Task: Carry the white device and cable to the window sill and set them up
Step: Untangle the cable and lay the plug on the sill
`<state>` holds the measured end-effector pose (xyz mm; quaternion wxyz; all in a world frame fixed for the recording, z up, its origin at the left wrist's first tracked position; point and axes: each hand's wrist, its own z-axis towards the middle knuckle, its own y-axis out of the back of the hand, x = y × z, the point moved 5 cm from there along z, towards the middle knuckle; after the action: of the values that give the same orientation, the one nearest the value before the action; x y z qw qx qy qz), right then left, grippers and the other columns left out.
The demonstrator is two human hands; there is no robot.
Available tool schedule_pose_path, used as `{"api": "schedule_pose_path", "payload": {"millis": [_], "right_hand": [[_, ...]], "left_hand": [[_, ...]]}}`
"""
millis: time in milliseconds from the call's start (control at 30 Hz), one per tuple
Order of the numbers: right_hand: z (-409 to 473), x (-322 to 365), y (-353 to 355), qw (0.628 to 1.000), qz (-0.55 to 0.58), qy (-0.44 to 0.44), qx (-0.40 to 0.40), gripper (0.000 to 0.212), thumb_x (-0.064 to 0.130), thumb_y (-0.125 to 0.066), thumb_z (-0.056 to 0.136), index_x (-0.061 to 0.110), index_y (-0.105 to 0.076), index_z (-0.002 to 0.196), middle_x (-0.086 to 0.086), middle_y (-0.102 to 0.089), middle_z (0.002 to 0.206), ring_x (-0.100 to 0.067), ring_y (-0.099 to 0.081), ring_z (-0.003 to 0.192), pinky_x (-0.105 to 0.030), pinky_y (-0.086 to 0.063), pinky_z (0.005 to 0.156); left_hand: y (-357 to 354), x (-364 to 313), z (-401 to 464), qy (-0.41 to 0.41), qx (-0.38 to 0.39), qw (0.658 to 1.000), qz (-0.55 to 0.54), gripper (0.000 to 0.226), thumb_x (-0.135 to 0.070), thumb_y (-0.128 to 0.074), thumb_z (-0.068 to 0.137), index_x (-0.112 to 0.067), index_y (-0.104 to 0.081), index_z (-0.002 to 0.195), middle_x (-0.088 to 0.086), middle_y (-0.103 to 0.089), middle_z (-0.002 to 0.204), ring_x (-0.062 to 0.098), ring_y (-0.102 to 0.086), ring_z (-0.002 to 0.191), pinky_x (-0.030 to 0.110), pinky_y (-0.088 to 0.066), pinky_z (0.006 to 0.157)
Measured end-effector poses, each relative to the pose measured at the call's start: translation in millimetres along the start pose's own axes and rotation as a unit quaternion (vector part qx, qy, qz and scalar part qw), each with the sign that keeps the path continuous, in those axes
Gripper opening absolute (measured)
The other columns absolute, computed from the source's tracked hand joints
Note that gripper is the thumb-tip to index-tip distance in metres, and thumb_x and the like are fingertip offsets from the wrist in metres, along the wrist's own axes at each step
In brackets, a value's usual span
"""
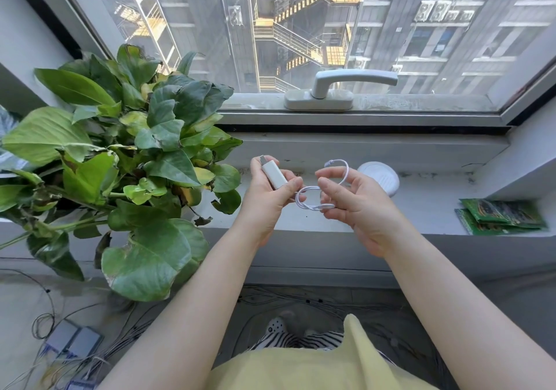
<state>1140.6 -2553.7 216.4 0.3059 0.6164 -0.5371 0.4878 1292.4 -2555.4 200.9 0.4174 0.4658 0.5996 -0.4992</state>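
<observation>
- Left hand (pixel 264 197) is closed around the white device (pixel 273 174), whose long axis points toward 11 o'clock.
- Right hand (pixel 355 206), half open, pinches the looped cable (pixel 313 200) at 3 o'clock of the device.
- Window sill (pixel 421 209) lies just beyond, at 12 o'clock.

Light: I see bright daylight through the window (pixel 301 28) | shadows: soft | focus: sharp | edges: wide-angle bending at frame borders

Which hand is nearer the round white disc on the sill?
Right hand, just left of the round white disc. Left hand is farther left, holding the white device.
</observation>
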Motion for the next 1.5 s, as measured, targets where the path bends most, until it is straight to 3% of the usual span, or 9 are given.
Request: {"api": "schedule_pose_path", "payload": {"millis": [133,367,567,867,967,1100,1267,1400,1500], "right_hand": [[-4.5,0.9,-3.9,0.992,0.073,-0.006,0.099,0.050,0.003,-0.073,0.076,0.015,-0.058,0.122,0.000,-0.060,0.079,-0.012,-0.064,0.079,-0.025,-0.054,0.075],[-1.1,-3.3,-6.2,0.994,0.108,-0.017,0.030,0.002,0.013,-0.059,0.091,0.015,-0.061,0.091,-0.003,-0.058,0.071,-0.014,-0.060,0.064,-0.024,-0.056,0.067],[0.9,-2.3,-6.8,0.992,0.107,-0.021,0.065,0.009,0.005,-0.058,0.089,0.011,-0.064,0.093,-0.004,-0.061,0.074,-0.013,-0.062,0.066,-0.023,-0.057,0.068],[0.4,-4.2,-11.3,0.998,-0.057,0.005,0.016,0.027,0.001,-0.072,0.077,0.013,-0.061,0.099,0.001,-0.058,0.067,-0.011,-0.054,0.055,-0.021,-0.037,0.053],[-0.8,-6.7,-9.8,0.999,0.006,-0.002,-0.049,0.027,0.013,-0.076,0.077,0.016,-0.054,0.093,-0.011,-0.061,0.077,-0.008,-0.045,0.048,-0.018,-0.036,0.049],[-2.3,-10.0,-1.8,0.990,0.072,-0.011,-0.121,0.024,0.015,-0.064,0.088,0.016,-0.044,0.100,-0.001,-0.049,0.069,-0.004,-0.044,0.042,-0.014,-0.035,0.043],[-3.8,-5.2,0.7,0.991,0.034,0.037,-0.123,0.018,0.005,-0.055,0.093,0.017,-0.042,0.095,-0.001,-0.054,0.078,-0.013,-0.063,0.064,-0.018,-0.051,0.059],[-5.8,0.6,-3.3,0.987,0.122,0.040,-0.096,0.024,-0.002,-0.053,0.092,0.012,-0.043,0.108,-0.002,-0.065,0.076,-0.016,-0.070,0.075,-0.023,-0.056,0.070],[-4.8,4.0,-4.8,0.972,0.220,0.015,-0.082,0.022,-0.004,-0.054,0.090,0.012,-0.047,0.103,-0.002,-0.066,0.072,-0.016,-0.069,0.074,-0.024,-0.058,0.072]], "left_hand": [[8.1,-1.0,1.8,-0.006,-0.076,0.997,0.014,0.037,0.001,-0.057,0.089,-0.015,-0.030,0.109,0.005,-0.050,0.082,0.007,-0.061,0.056,0.020,-0.053,0.059],[6.9,-4.8,-1.0,-0.012,-0.117,0.993,0.003,0.035,-0.002,-0.056,0.091,-0.013,-0.028,0.108,0.003,-0.053,0.083,0.004,-0.060,0.047,0.019,-0.051,0.051],[9.9,-10.1,-1.5,-0.016,-0.121,0.992,-0.003,0.035,-0.001,-0.057,0.090,-0.012,-0.029,0.108,0.003,-0.053,0.083,0.001,-0.061,0.050,0.017,-0.051,0.052],[-2.6,-18.0,-3.2,-0.024,-0.057,0.995,-0.075,0.035,-0.005,-0.058,0.090,-0.016,-0.032,0.111,0.003,-0.054,0.090,0.011,-0.071,0.069,0.030,-0.058,0.064],[1.3,-15.0,-3.5,-0.034,-0.082,0.996,-0.029,0.035,-0.003,-0.058,0.090,-0.015,-0.030,0.108,0.003,-0.055,0.085,0.010,-0.069,0.064,0.030,-0.057,0.060],[9.0,-10.9,-2.9,-0.042,-0.148,0.988,0.012,0.035,-0.001,-0.057,0.090,-0.014,-0.029,0.106,0.004,-0.052,0.087,0.003,-0.063,0.055,0.024,-0.055,0.054],[10.3,-13.4,-1.6,-0.035,-0.166,0.986,0.013,0.035,-0.005,-0.059,0.090,-0.014,-0.030,0.107,0.004,-0.050,0.084,0.006,-0.053,0.050,0.020,-0.048,0.047],[11.9,-12.7,-0.8,-0.019,-0.160,0.987,0.024,0.035,-0.005,-0.057,0.090,-0.016,-0.029,0.107,0.000,-0.047,0.079,0.007,-0.042,0.048,0.018,-0.034,0.040],[15.5,-11.5,0.0,-0.002,-0.145,0.988,0.050,0.035,-0.006,-0.058,0.089,-0.018,-0.031,0.108,-0.001,-0.047,0.079,0.011,-0.036,0.050,0.017,-0.030,0.039]]}}
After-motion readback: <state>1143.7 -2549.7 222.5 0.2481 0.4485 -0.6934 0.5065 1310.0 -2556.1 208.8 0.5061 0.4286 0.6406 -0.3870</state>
